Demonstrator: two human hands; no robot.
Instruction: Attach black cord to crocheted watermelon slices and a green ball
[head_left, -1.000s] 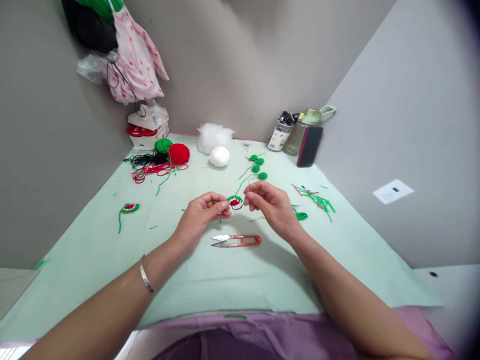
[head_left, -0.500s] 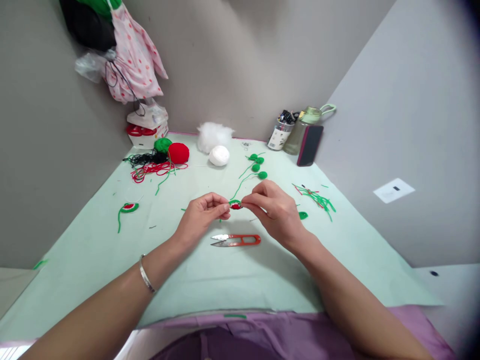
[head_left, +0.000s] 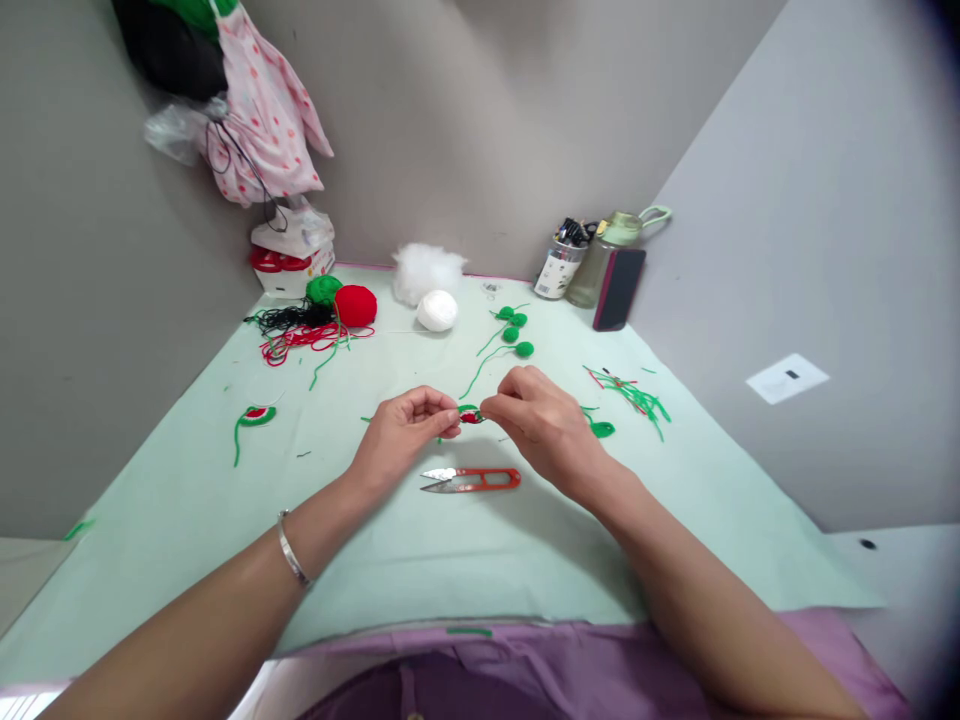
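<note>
- Table [head_left: 450,560]: pale green cover, walls behind and to the right
- Pink spotted cloth [head_left: 266,120]: hanging far left, above table level
- Right hand [head_left: 544,425]: narrow pinch at right end of the red-and-green crochet piece [head_left: 469,417]; can't tell what's between the fingertips
- Left hand [head_left: 409,430]: thumb and fingers pinching left end of same piece, clear of the table centre; silver bracelet [head_left: 292,549] on that wrist
- Bottle [head_left: 587,280]: far right, upright, pen cup [head_left: 556,272] just left of it, phone [head_left: 620,290] leaning in front
- White stuffing [head_left: 427,272]: far middle, white yarn ball [head_left: 437,311] at its near side
- Red yarn ball [head_left: 355,306]: far left, beside green yarn ball [head_left: 324,290], loose black and red strands near
- Snips [head_left: 471,481]: orange handle, flat, near side of the hands, blades pointing left, apart
- Crochet piece: between both hands, red part near, green edge far
- 2nd crochet piece [head_left: 259,416]: left, on the table, green tail
- 4 green balls [head_left: 524,349]: beyond the right hand, strands trailing
</note>
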